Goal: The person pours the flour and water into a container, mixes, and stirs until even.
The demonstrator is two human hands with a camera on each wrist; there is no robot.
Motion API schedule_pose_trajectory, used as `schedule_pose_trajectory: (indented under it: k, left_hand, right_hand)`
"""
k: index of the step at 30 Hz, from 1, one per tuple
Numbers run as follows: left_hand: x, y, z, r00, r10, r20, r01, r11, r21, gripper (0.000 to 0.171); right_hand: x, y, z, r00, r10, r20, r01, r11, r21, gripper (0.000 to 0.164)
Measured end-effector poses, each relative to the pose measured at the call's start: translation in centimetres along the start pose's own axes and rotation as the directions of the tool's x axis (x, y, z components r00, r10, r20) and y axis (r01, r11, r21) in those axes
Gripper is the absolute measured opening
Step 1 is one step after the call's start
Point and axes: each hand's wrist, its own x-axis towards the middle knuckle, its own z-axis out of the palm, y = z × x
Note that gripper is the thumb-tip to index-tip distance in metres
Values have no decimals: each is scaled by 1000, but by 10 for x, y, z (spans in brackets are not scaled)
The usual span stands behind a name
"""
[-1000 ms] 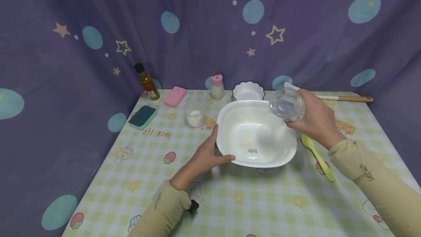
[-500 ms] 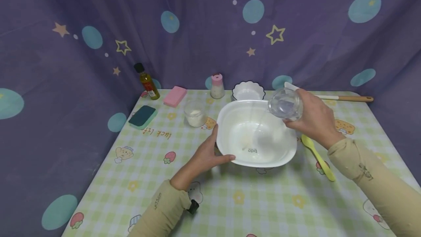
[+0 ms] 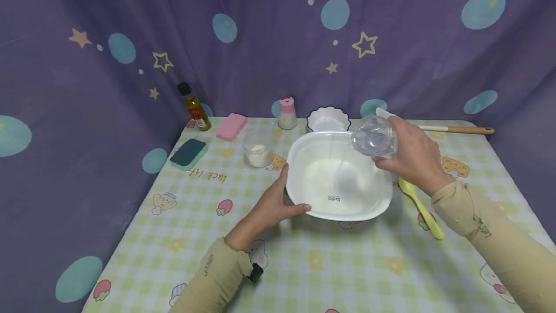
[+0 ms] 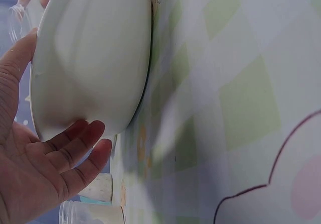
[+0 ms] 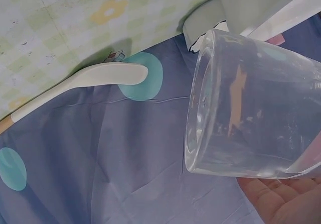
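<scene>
A white basin [image 3: 304, 177] stands on the checked tablecloth in the head view, a small dark print on its floor. My left hand [image 3: 271, 206] holds its left side, thumb on the rim. In the left wrist view, curved fingers [image 4: 75, 156] of that hand lie against the basin's outer wall. My right hand [image 3: 414, 156] grips a clear cup [image 3: 373, 139], tilted with its mouth toward the basin's far right side. The right wrist view shows the clear cup [image 5: 251, 108] lying nearly on its side, with palm and fingers [image 5: 266, 196] under it.
Right of the basin lies a yellow-green spoon [image 3: 421, 209]; behind the right hand, a white spatula [image 3: 460, 130] with a wooden handle. Along the back stand a scalloped bowl [image 3: 328, 120], pink-topped shaker [image 3: 287, 114] and oil bottle [image 3: 195, 109]. Left are two sponges [image 3: 188, 153] and a cup of white powder [image 3: 258, 153].
The clear cup and right hand have shifted slightly left over the basin. The pale patch on the basin's floor near the print has changed shape. My left hand and the basin stay put.
</scene>
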Motion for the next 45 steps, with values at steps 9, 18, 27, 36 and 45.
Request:
schedule_pose_trajectory:
  k: [9,18,27,36,45]
  left_hand:
    - [1,-1,0,1000,13,1,-13,1000,-16,118]
    - [1,-2,0,999,31,-4,-31,999,-20,118]
    - [1,-4,0,999,41,-2,-41,999,-14,118]
    - [2,-4,0,999,40,-7,-40,999,-22,118]
    - [1,-2,-1,999,39,-3,-39,999,-32,118]
  right_hand:
    - [1,-4,-2,999,9,32,-9,1000,-4,91]
    - [2,-4,-2,1000,-13,20,13,1000,-13,90]
    - [2,-6,-2,999,-39,4,39,999,-15,89]
    - [2,-7,-1,999,-41,6,42,999,-20,90]
    - [2,-9,-2,999,-39,9,39,999,-19,90]
